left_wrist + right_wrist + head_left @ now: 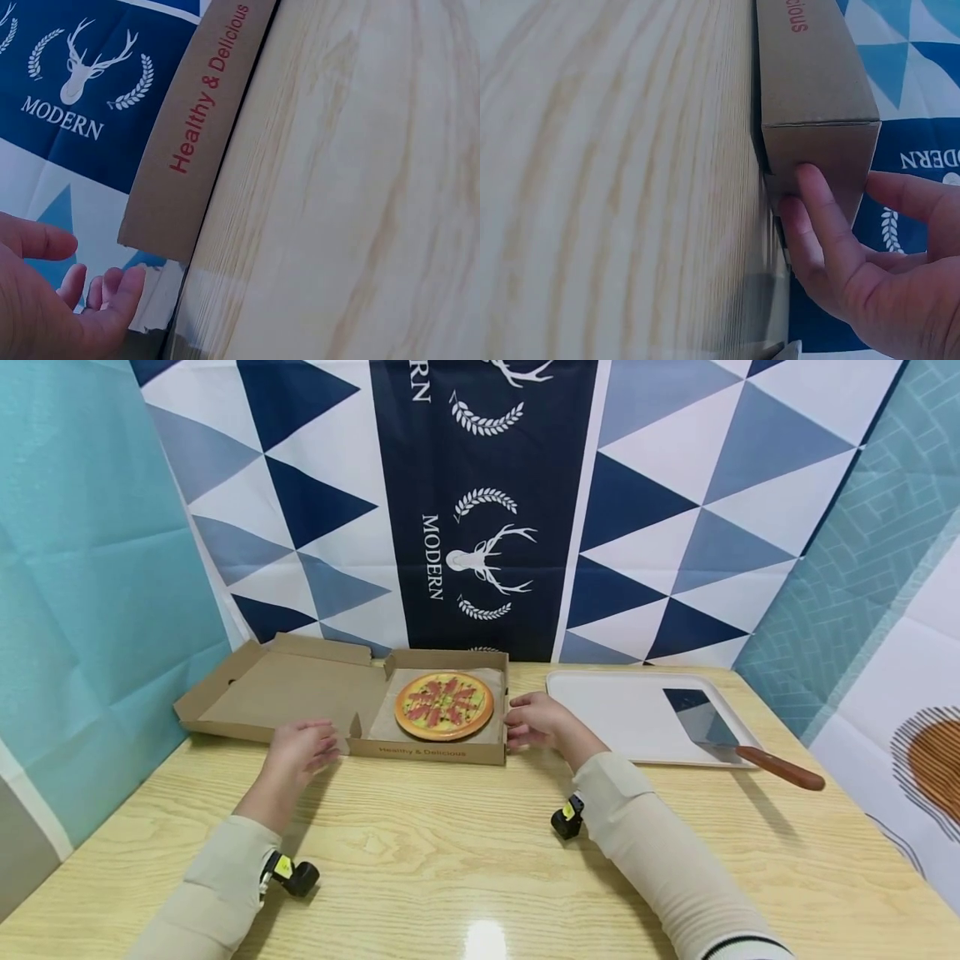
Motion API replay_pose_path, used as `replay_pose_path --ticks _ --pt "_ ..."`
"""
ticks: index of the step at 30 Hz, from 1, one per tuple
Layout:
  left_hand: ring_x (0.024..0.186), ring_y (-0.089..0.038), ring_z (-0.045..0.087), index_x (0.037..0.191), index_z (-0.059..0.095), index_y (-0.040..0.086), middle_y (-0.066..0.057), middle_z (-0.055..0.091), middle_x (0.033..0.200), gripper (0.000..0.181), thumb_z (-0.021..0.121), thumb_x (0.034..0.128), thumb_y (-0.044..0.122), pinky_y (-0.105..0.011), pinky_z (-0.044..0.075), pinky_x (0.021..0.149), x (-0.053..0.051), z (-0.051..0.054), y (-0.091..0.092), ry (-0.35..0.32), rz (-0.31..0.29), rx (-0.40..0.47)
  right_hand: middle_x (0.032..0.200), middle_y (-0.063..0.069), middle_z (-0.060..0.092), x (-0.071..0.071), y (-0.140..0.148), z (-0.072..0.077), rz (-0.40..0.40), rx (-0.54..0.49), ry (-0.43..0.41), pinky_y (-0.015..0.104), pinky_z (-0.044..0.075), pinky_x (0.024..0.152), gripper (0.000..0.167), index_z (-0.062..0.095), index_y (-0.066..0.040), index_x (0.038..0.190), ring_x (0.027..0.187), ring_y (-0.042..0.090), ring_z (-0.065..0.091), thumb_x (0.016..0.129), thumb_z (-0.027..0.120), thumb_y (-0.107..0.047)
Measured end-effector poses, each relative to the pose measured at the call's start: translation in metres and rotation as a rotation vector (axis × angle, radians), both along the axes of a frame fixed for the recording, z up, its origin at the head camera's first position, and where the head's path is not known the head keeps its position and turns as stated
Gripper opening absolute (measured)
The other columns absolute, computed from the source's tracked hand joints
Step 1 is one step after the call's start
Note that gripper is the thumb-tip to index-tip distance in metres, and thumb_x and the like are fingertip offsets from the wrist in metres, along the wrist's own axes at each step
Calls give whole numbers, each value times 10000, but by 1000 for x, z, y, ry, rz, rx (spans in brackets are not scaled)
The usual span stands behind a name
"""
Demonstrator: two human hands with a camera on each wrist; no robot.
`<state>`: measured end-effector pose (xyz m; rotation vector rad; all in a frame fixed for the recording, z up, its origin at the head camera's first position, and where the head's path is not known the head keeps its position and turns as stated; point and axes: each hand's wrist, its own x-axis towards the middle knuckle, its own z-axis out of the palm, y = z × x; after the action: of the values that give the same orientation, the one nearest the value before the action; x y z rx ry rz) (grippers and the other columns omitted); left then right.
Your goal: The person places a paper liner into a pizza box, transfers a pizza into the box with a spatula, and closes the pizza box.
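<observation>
An opened cardboard pizza box (429, 750) lies at the far middle of the table, its lid (292, 693) folded out to the left. Inside, on a paper liner, sits a round pizza (444, 706) with red and green toppings. My right hand (536, 720) is at the box's right side; in the right wrist view its fingertips (810, 176) touch the side wall, the thumb near the top edge. Near the front of the lid, my left hand (302, 752) hovers with loosely bent fingers, holding nothing. In the left wrist view the box's printed front wall (202, 127) lies just beyond its fingers.
To the right is a white tray (600, 710) with a pizza server lying across its right edge; the wooden handle (780, 767) sticks out past the rim. Patterned cloth (480, 527) hangs behind the wooden table (420, 860). Each wrist wears a small camera.
</observation>
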<state>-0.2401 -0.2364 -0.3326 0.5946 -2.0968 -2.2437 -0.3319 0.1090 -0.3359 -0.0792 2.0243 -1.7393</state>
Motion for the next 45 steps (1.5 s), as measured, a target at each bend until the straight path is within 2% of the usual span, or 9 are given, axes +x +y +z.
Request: replay_pose_path --ticks 8,12,15,17,21,25,35,41,45 --pt "699 -100 570 1077 562 -24 -64 507 996 174 573 905 -44 -204 540 724 6 2 -7 83 295 147 1205 271 495 2 -1 2 -22 29 -12 340 594 716 593 226 66 1496 792 212 612 971 491 -2" --pt "732 -106 488 845 468 71 -17 403 1038 179 589 882 -55 -202 495 665 7 3 -13 111 425 200 1293 307 470 3 -2 1 -19 29 -13 346 595 702 605 207 60 1507 858 239 612 977 489 -15" --pt "924 -111 417 874 382 125 19 331 1097 281 628 881 -11 -236 484 765 8 4 -18 89 498 222 1332 306 457 3 -2 -1 -19 18 -27 366 594 720 616 191 40 1520 928 266 611 982 486 -15" --pt "1103 -121 367 1060 437 141 30 318 1242 294 649 888 31 -275 476 869 8 5 -22 73 519 256 1355 294 445 3 -1 -2 -22 5 -42 386 591 742 629 176 21 1531 986 286 600 982 482 -9" --pt "1422 -131 152 1540 53 256 26 25 1590 883 651 912 92 -354 406 1050 8 8 -32 46 511 384 1384 265 429 0 0 -2 -30 -14 -75 416 583 777 663 148 -24 1551 1040 301 576 978 481 8" --pt "1475 -166 -7 1504 -238 334 68 -168 1602 1071 637 926 115 -389 332 1113 7 12 -45 6 478 512 1391 248 435 -3 1 0 -37 -23 -93 424 584 771 678 143 -50 1558 1024 296 583 975 482 23" --pt "1461 -110 94 1523 -79 426 155 -37 1601 875 551 980 153 -396 213 1158 -4 8 -76 -119 331 764 1399 250 433 -4 1 0 -22 -34 -96 447 579 786 676 145 -57 1559 1044 304 590 979 483 16" --pt "1435 -106 167 1535 -11 418 161 34 1596 864 571 970 121 -429 289 1128 -12 3 -83 -145 321 788 1379 243 443 -3 0 -1 -27 -38 -96 439 583 767 671 163 -59 1554 993 285 599 974 490 20" --pt "1443 -108 133 1556 8 341 114 45 1603 802 516 987 92 -374 215 1145 -10 7 -78 -104 303 774 1368 245 441 -2 -1 -3 -27 -39 -97 435 585 763 665 171 -59 1552 951 270 601 975 490 21"
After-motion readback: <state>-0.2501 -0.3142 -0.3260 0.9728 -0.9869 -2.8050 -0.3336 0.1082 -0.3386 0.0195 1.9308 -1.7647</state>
